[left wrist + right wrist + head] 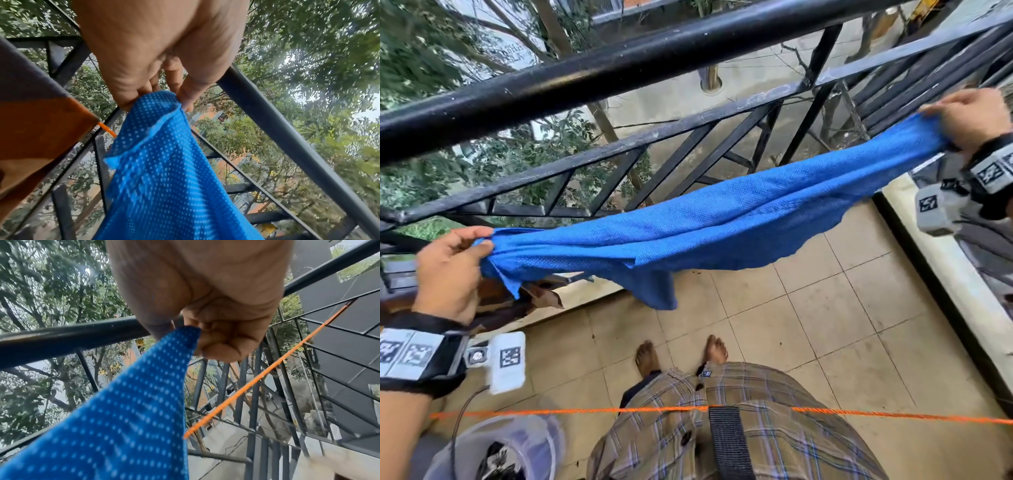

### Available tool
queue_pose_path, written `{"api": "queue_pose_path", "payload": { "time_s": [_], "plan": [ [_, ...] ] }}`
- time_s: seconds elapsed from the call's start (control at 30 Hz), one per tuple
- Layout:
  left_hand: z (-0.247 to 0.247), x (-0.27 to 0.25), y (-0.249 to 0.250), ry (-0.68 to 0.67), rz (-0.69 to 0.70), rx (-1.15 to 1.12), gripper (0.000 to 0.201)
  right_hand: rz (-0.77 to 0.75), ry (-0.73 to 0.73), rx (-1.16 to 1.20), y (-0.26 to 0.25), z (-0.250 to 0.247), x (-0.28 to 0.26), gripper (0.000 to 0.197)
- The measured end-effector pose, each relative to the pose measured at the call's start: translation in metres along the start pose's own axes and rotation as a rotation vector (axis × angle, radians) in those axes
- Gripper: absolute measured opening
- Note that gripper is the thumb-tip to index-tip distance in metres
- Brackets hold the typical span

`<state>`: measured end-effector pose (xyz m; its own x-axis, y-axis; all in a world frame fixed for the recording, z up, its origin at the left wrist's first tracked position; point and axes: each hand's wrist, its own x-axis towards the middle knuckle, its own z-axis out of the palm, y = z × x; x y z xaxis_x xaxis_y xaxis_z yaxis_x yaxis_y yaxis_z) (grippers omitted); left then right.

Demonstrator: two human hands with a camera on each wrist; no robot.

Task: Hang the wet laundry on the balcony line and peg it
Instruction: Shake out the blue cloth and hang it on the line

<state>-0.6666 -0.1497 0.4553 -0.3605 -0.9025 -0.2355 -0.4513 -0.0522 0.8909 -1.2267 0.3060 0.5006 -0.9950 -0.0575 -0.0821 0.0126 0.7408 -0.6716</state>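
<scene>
A blue dotted cloth is stretched between my two hands in front of the black balcony railing. My left hand pinches its left end between thumb and fingers. My right hand grips the right end in a fist. The cloth's middle sags and a flap hangs down. An orange line runs across low in the head view, near my waist, and shows beside the cloth in the right wrist view. No peg is in sight.
A clear plastic tub with dark-and-white laundry sits on the tiled floor at my lower left. A brown-orange cloth hangs on the line by my left hand. A low ledge runs along the right. My bare feet stand on tiles.
</scene>
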Motion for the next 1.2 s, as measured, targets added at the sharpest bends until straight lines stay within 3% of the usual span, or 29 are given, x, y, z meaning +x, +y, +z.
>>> {"api": "queue_pose_path", "payload": {
  "time_s": [0.07, 0.17, 0.23, 0.3, 0.43, 0.5, 0.6, 0.7, 0.87, 1.07, 1.2],
  "plan": [
    [0.0, 0.001, -0.009, -0.011, -0.051, 0.035, 0.035, 0.032, -0.065, -0.091, 0.011, 0.007, -0.003, 0.024],
    [0.007, -0.013, -0.023, -0.142, -0.104, 0.156, 0.033, 0.049, -0.16, -0.164, 0.03, 0.022, -0.013, 0.021],
    [0.016, -0.024, -0.031, -0.206, -0.134, 0.265, 0.031, 0.085, -0.172, -0.185, 0.045, 0.033, -0.02, 0.025],
    [0.02, -0.028, -0.037, -0.24, -0.169, 0.36, 0.031, 0.115, -0.165, -0.198, 0.058, 0.036, -0.023, 0.016],
    [0.01, -0.014, -0.05, -0.245, -0.195, 0.567, 0.03, 0.207, -0.172, -0.082, 0.067, 0.029, -0.024, 0.022],
    [0.008, -0.009, -0.046, -0.205, -0.2, 0.652, 0.028, 0.238, -0.199, -0.002, 0.066, 0.026, -0.027, 0.012],
    [0.014, -0.007, -0.032, -0.117, -0.149, 0.754, 0.025, 0.242, -0.191, 0.045, 0.066, 0.028, -0.032, 0.004],
    [0.026, -0.009, -0.014, -0.061, -0.028, 0.832, 0.027, 0.234, -0.185, 0.046, 0.063, 0.033, -0.035, 0.013],
    [0.041, 0.003, -0.015, -0.152, 0.206, 0.941, 0.024, 0.229, -0.215, 0.106, 0.045, 0.043, -0.033, 0.019],
    [0.049, 0.008, -0.017, -0.326, 0.069, 0.983, 0.022, 0.179, -0.283, -0.084, 0.046, 0.066, -0.028, 0.029],
    [0.047, 0.007, -0.017, -0.304, 0.084, 1.029, 0.024, 0.149, -0.205, -0.227, 0.058, 0.069, -0.024, 0.029]
  ]
}}
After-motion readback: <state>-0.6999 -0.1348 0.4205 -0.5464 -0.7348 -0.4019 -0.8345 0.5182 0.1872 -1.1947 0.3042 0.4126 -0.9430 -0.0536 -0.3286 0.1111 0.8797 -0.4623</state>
